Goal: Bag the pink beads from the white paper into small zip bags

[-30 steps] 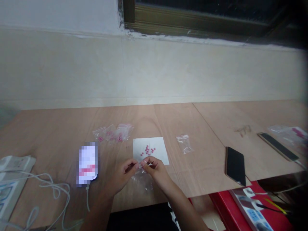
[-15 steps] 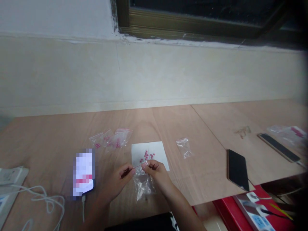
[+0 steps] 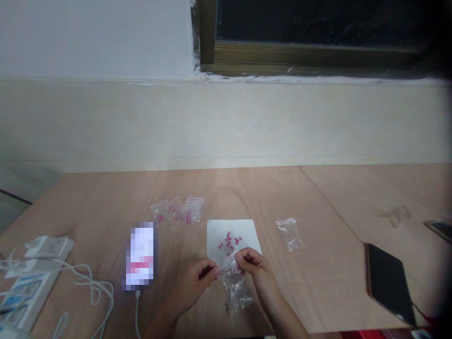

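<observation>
Between my two hands hangs a clear zip-lock bag, its mouth toward the far side. My left hand pinches the left corner of its top edge. The right corner is pinched by my right hand. Just beyond the bag lies a white sheet of paper with several small pink beads scattered on it. Farther left are several small zip-lock bags with pink beads inside. Another clear zip-lock bag lies flat to the right of the paper.
A lit phone, its screen blurred out, lies left of my hands on a charging cable. A power strip with white cords stands at the far left. On the right are a dark phone, rubber bands and another phone's edge.
The view has shifted left, so everything sits farther right in it. The bag's top edge, pulled straight between my hands before, now looks slacker and more slanted. Both hands still pinch it.
</observation>
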`<state>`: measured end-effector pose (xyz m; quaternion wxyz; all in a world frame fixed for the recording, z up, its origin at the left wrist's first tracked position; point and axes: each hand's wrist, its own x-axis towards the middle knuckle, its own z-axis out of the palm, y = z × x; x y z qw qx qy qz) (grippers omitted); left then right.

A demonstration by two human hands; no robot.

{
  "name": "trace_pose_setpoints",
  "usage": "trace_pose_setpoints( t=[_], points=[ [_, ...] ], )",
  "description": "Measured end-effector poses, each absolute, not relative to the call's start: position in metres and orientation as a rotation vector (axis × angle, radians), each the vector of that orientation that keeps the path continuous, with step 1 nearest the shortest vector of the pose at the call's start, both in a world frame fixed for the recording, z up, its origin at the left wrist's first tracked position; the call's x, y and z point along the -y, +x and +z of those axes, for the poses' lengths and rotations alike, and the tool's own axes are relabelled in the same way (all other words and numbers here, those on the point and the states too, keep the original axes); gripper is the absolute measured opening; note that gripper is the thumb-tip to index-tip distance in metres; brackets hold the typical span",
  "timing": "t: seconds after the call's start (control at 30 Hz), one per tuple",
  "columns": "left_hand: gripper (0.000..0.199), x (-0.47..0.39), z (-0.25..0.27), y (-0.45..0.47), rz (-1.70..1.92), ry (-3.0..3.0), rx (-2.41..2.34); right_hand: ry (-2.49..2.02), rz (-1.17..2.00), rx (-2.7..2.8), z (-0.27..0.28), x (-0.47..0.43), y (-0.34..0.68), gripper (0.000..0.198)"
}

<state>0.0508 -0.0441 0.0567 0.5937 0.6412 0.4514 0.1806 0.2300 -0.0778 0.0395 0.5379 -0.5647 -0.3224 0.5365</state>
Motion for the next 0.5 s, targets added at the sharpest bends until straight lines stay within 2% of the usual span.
trace_pose_setpoints(
  t=[0.1, 0.27, 0.37, 0.5],
  points=[
    [0.027, 0.028, 0.058, 0.042, 0.488, 1.549, -1.092, -1.46, 1.049, 0.769, 0.039, 0.072, 0.256, 0.035],
    [0.02, -0.043, 0.05, 0.007, 0.771, 1.661, -1.389, -1.917, 0.532, 0.836, 0.027, 0.053, 0.344, 0.046],
    [0.02, -0.098, 0.045, -0.009, 0.778, 1.759, -1.626, -2.209, 0.25, 0.995, 0.012, 0.039, 0.39, 0.053],
    [0.018, -0.148, 0.035, -0.013, 0.654, 1.852, -1.722, -2.539, 0.018, 1.05, -0.004, 0.027, 0.411, 0.05]
  ],
)
